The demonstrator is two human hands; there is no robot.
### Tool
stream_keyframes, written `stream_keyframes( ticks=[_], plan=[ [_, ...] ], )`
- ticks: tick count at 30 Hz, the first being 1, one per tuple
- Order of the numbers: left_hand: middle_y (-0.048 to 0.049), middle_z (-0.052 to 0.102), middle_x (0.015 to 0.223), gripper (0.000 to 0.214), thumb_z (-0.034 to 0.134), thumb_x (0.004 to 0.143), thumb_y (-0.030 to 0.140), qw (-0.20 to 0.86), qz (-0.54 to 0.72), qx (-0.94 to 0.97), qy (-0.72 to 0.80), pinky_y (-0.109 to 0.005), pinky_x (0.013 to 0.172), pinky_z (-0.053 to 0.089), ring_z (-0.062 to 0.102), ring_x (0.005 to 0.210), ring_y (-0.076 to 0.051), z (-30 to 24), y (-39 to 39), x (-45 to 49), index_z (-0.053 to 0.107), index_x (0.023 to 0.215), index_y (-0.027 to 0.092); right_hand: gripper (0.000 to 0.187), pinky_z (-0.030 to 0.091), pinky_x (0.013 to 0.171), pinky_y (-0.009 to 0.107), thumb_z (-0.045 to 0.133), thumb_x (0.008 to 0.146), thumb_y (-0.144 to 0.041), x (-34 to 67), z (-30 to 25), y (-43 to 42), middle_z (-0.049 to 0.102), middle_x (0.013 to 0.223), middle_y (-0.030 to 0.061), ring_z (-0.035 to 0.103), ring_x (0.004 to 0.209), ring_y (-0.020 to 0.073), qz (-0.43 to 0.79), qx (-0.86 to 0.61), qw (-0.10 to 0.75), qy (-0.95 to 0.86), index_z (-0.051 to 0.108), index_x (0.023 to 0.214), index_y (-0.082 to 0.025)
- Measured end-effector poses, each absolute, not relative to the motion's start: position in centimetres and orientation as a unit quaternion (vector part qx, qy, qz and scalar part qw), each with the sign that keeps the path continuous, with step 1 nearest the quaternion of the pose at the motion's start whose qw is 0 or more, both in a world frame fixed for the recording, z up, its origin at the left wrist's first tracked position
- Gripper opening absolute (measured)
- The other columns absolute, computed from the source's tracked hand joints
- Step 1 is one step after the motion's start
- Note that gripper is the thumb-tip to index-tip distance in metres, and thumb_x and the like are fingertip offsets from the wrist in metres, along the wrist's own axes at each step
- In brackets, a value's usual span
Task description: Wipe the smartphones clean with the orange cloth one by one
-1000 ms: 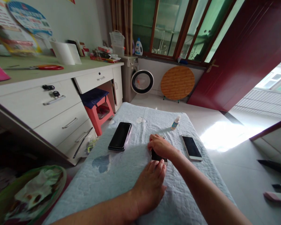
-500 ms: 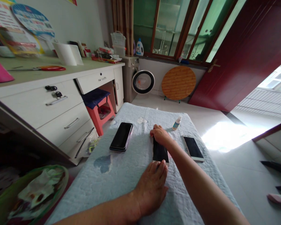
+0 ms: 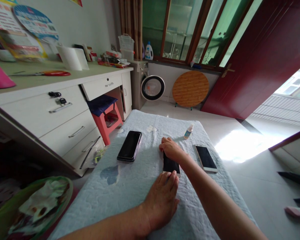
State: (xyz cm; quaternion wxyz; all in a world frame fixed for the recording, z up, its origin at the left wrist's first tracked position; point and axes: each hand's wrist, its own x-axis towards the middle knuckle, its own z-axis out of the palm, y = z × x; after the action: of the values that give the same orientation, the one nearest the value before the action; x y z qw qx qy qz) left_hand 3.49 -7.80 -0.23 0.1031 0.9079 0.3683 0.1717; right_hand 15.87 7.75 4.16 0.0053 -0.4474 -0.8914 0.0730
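Two bare hands meet at a phone (image 3: 171,164) lying screen up on a pale blue cloth (image 3: 90,200), just right and below the centre of the frame. The left hand (image 3: 163,196), at lower centre, lies palm down with fingers extended, its fingertips on the phone's near end. The right hand (image 3: 172,149), fingers bent, covers the far end; from where I stand I cannot tell whether it grips the phone or has something tucked beneath it.

A black phone (image 3: 129,145) lies left of centre, well apart from both hands. To the right, a white phone (image 3: 206,157) rests beside the right forearm (image 3: 208,196), near the cloth's edge, while a small bottle (image 3: 188,131) stands upright just above and between.

The likeliest trouble is a slip: should the left fingertips lift or press unevenly while the right hand pushes, the phone could skid or swivel on the soft cloth, which might also ruck up under it. An outward swing of the right forearm could nudge the white phone over the edge toward the hard floor (image 3: 245,190) at right. The bottle, narrow and on padded footing, looks easy to topple if the right hand strays or the cloth is tugged.
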Motion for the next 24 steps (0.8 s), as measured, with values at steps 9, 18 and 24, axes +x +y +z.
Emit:
stream_keyframes(
  ticks=[9,18,24],
  plan=[
    [-0.0147,0.035,0.147,0.062,0.053,0.086,0.033,0.122,0.164,0.900,0.385,-0.049,0.108,0.031,0.033,0.131,-0.033,-0.7,-7.6,3.8,0.032,0.141,0.012,0.018,0.036,0.076,0.025,0.054,0.080,-0.010,15.9,4.9,4.3,0.057,0.088,0.0048,0.047,0.080,0.0147,0.137,-0.372,-0.014,-0.918,0.070,0.078,-0.018],
    [-0.0169,0.039,0.143,0.060,0.050,0.087,0.036,0.118,0.165,0.900,0.385,-0.049,0.109,0.027,0.029,0.133,-0.036,0.1,-7.5,3.8,0.037,0.139,0.009,0.019,0.039,0.074,0.022,0.057,0.073,-0.003,16.0,5.4,2.9,0.057,0.082,0.0031,0.049,0.078,0.0128,0.233,-0.312,-0.043,-0.920,0.070,0.075,-0.018],
    [-0.0157,0.038,0.145,0.063,0.052,0.086,0.033,0.119,0.161,0.902,0.383,-0.048,0.108,0.031,0.034,0.130,-0.034,-0.2,-7.5,3.7,0.032,0.141,0.010,0.020,0.039,0.077,0.023,0.053,0.080,-0.009,16.5,4.0,3.7,0.055,0.088,0.0047,0.049,0.084,0.0145,0.181,-0.407,0.044,-0.894,0.071,0.077,-0.018]
  ],
)
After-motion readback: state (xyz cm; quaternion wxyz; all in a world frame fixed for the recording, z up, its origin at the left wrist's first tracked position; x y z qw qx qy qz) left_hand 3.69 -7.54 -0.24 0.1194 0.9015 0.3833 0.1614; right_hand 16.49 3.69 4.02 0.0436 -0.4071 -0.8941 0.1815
